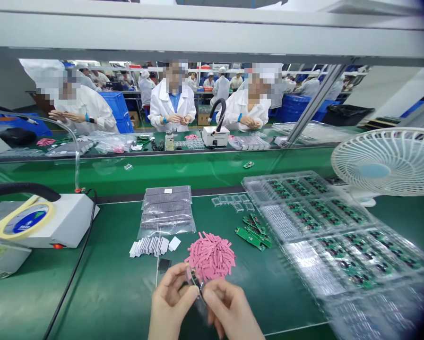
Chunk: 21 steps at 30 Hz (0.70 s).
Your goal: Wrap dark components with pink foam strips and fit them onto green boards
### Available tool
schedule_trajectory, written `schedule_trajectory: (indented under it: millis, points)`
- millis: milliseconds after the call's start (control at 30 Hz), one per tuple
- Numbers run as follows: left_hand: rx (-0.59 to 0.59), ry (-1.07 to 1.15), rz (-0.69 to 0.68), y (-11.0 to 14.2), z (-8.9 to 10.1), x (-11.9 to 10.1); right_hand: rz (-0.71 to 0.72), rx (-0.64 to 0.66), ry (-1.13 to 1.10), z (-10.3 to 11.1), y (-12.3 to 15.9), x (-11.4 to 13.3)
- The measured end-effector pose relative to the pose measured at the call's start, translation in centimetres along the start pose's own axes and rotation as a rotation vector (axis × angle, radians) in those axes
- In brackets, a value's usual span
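Between my hands is a small clear plastic piece with a dark part in it [196, 279]; its exact kind is hard to make out. My left hand [172, 295] pinches it from the left with thumb and fingers. From the right, my right hand [229, 304] grips the same piece, its fingertips partly hidden. Just beyond lies a heap of pink strips [212, 255]. A dark square piece [164, 265] rests beside my left hand, with a row of white rectangular pieces [153, 246] behind it. Green circuit boards [253, 232] are loosely piled to the right.
Clear trays of circuit boards [339, 236] cover the right side, below a white fan [382, 163]. A bagged stack of strips [167, 210] and clear frames [233, 200] lie farther back. At left stands a white machine [66, 219] with a black cable. Co-workers sit opposite.
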State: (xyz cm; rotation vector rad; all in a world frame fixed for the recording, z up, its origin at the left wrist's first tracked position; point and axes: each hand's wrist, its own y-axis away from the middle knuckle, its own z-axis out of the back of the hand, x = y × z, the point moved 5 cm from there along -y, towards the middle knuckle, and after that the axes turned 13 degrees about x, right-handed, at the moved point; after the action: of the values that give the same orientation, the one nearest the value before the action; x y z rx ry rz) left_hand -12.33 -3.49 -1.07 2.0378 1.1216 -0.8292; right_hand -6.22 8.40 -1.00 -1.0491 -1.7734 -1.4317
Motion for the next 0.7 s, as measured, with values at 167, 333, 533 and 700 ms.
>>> schedule_trajectory:
  millis: [167, 333, 533, 700]
  points:
    - [0.114, -0.295, -0.145, -0.2, 0.4, 0.4, 0.497, -0.173, 0.573, -0.3, 1.8, 5.1]
    - [0.388, -0.424, -0.188, -0.3, 0.3, -0.2, 0.725, -0.208, 0.786, -1.2, 2.7, 6.6]
    - [0.507, -0.533, -0.205, 0.0, 0.6, -1.4, 0.792, -0.155, 0.953, -1.6, 3.3, 6.4]
    - [0.506, -0.802, -0.395, 0.7, 0.2, -2.7, 0.711, -0.119, 0.99, -1.3, 3.7, 6.1]
